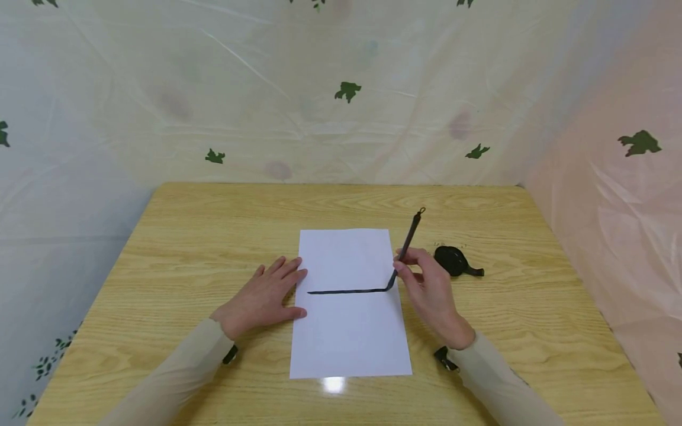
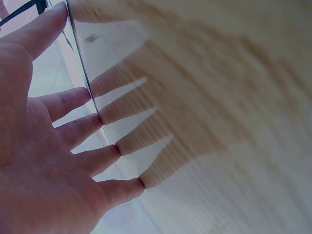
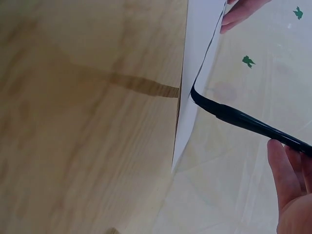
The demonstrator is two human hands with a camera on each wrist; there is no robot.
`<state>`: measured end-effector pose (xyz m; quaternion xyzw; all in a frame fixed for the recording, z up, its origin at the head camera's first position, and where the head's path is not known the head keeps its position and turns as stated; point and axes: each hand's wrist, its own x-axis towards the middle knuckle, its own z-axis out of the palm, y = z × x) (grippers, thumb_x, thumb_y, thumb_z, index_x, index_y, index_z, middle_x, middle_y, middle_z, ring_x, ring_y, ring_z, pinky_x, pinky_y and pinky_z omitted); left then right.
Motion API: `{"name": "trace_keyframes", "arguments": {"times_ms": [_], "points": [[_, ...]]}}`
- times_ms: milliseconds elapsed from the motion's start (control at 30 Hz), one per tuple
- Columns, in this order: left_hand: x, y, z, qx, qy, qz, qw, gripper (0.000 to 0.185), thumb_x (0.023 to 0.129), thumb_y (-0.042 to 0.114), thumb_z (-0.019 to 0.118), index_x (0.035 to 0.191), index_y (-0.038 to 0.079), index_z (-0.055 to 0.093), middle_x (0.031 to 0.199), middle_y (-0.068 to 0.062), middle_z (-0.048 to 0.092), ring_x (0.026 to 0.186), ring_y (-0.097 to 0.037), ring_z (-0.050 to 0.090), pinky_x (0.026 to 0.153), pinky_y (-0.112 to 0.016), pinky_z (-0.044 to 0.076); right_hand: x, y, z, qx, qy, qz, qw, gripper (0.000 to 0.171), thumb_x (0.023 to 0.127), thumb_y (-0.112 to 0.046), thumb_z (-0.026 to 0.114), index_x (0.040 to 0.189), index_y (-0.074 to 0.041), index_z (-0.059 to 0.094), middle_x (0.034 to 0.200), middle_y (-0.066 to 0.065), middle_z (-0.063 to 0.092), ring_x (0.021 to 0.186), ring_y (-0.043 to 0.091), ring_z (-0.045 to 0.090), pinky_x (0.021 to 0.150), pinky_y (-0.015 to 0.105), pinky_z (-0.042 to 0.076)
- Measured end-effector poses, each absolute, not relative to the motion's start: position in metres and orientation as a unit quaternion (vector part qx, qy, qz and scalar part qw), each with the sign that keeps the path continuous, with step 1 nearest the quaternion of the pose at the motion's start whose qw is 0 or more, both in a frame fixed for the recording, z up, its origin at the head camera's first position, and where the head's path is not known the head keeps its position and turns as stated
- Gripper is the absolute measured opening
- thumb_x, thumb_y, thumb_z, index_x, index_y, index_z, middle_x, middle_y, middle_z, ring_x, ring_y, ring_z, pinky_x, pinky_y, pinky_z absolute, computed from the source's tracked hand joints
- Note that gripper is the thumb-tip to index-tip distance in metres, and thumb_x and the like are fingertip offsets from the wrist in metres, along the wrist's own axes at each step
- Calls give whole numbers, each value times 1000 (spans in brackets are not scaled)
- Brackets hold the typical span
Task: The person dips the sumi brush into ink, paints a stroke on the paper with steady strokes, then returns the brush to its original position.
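A white sheet of paper [image 1: 348,337] lies on the wooden table, with one black horizontal ink line [image 1: 346,291] running across its middle. My right hand [image 1: 428,293] pinches a dark calligraphy brush [image 1: 409,236], tilted with its looped end up and to the right. The brush's bent black bristles [image 3: 204,103] touch the paper at the right end of the line. My left hand [image 1: 266,296] has its fingers spread, the fingertips and thumb resting on the paper's left edge. In the left wrist view, the fingers [image 2: 80,129] press on the glossy surface, which mirrors them.
Right of the paper, beyond my right hand, a small black ink dish [image 1: 450,260] with a handle-like end sits on the table [image 1: 202,219]. Pale sheeting [image 1: 266,89] with green leaf-like shapes hangs behind the table and at both sides.
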<state>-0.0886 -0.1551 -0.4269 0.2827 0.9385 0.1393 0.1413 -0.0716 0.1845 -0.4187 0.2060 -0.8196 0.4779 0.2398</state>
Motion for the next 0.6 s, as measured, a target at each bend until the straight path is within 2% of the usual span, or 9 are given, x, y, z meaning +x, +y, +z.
{"name": "trace_keyframes", "arguments": {"times_ms": [167,367,600], "points": [[-89,-155,-426,283,939,138,141,83,94,51,73,157,6,44,168,-13,30,154,-44,21,115,-72,23,-72,185,-418,195,-805,493,266,32,86,20,71,115,7,65,100,14,71,88,17,70,69,17,57],[-90,-154,-427,283,938,137,143,83,94,51,73,157,7,43,168,-13,30,155,-43,21,115,-72,23,-71,187,-414,188,-791,513,277,28,88,18,69,114,9,63,103,17,70,92,8,67,72,18,58],[-89,-155,-427,283,939,134,144,83,94,52,72,157,7,44,168,-12,30,155,-43,21,115,-72,24,-69,190,-409,187,-773,541,273,25,89,21,65,112,13,61,105,20,67,92,7,67,73,21,59]]}}
